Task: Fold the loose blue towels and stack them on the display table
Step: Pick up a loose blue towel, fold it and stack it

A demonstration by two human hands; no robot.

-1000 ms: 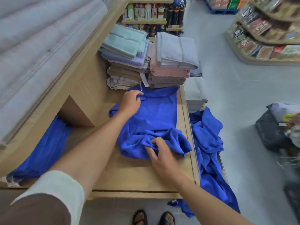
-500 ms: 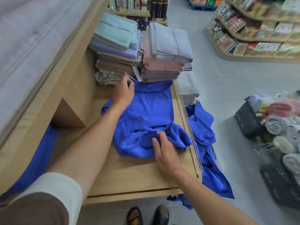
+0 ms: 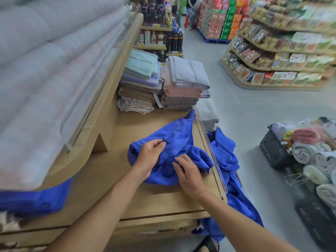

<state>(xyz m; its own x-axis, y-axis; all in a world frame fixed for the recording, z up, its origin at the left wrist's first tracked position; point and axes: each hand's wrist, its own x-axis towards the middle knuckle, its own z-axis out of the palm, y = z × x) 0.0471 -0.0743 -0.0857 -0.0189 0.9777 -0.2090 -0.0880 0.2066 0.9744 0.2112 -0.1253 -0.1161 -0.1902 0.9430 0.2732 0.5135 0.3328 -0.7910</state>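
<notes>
Three blue towels total. One crumpled blue towel [image 3: 174, 140] sits mid display table [image 3: 127, 190]; left hand [image 3: 149, 159] pinches a fold of it, right hand [image 3: 189, 175] lies on it, can't tell if it's gripping. Second towel [image 3: 225, 160] hangs off the right edge, third [image 3: 32, 199] sits far left. Two folded stacks [image 3: 183, 84] at the back.

Head-high, down onto table [image 3: 143, 124] (close)

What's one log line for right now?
left hand: pinches blue towel | right hand: grips it | towel: crumpled on display table | fold: not done
</notes>
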